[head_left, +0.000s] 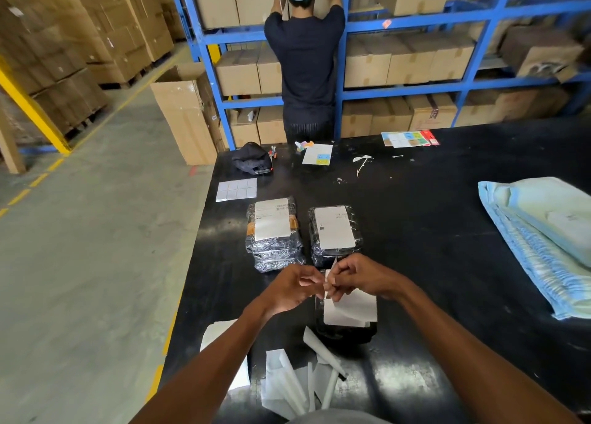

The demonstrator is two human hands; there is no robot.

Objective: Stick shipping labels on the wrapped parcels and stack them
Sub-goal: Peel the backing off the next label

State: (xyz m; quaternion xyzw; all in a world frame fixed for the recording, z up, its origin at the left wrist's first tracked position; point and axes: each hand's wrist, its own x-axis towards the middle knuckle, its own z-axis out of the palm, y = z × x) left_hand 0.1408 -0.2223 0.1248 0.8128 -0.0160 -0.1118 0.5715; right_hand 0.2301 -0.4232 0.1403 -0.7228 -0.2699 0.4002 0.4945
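Scraps of peeled backing [287, 382] litter the table [431, 231]. Beyond them, the left hand [292, 287] and right hand [361, 278] both pinch one corner of a label [350, 310] that droops over the unlabelled parcel [345, 332]. This parcel lies just short of the right-hand stack [334, 231] and left-hand stack [275, 231]. Hanging limp, the label's adhesive may fold onto itself or land crooked.
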